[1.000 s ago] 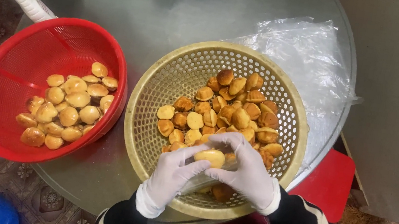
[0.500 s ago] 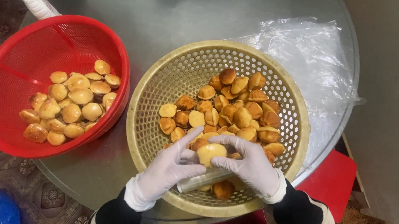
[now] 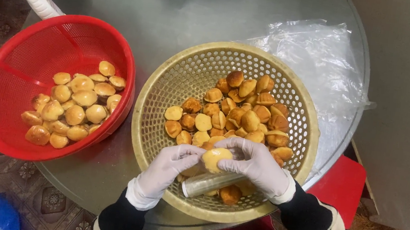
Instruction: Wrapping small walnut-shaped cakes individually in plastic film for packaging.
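Small cake (image 3: pixel 216 158) half hidden by gloved fingers (image 3: pixel 232 146)

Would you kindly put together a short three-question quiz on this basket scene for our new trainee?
1. True or false: both hands touch one small cake.
2. Which basket holds the browner cakes: A) red basket, B) tan basket?
3. What lies on the table beside the tan basket, at its far right?

Key:
1. True: left hand and right hand pinch it together.
2. B.
3. A clear plastic bag.
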